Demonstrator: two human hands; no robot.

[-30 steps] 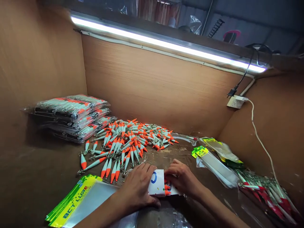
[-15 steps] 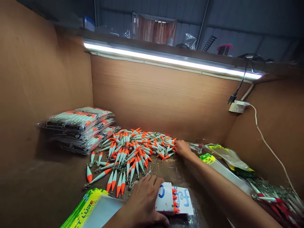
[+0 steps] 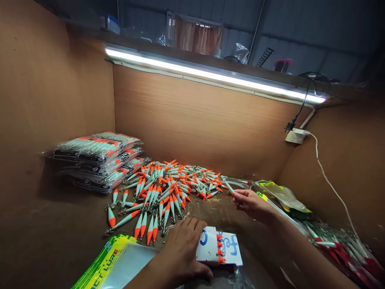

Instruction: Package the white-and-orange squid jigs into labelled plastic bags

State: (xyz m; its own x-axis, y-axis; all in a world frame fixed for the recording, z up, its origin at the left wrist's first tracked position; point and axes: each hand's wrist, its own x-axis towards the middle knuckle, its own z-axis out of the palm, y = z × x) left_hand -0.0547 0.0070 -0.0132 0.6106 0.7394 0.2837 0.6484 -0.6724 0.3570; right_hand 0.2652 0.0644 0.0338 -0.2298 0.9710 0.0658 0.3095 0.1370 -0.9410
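A single fishing lure [image 3: 229, 188], pale with an orange end, is pinched in my right hand [image 3: 251, 204], its hooked end pointing up and left. My left hand [image 3: 184, 249] grips the left side of a small white box [image 3: 207, 245] marked in blue. Orange tips of several lures stick out of that box's right side, over a white flap with blue writing. Beyond both hands lies a loose pile of the same pale and orange lures [image 3: 168, 188]. Close to my left forearm are yellow-green printed plastic bags [image 3: 105, 263].
Packed bags of lures [image 3: 96, 158] are stacked at the back left. More plastic packaging [image 3: 282, 196] lies on the right, near a heap of red and pale lures [image 3: 343, 249]. A white cable [image 3: 326, 172] hangs from a wall socket [image 3: 296, 136].
My right hand has drawn back from the pile's right edge, toward me, with one lure in its fingers. My left hand stays on the white box.
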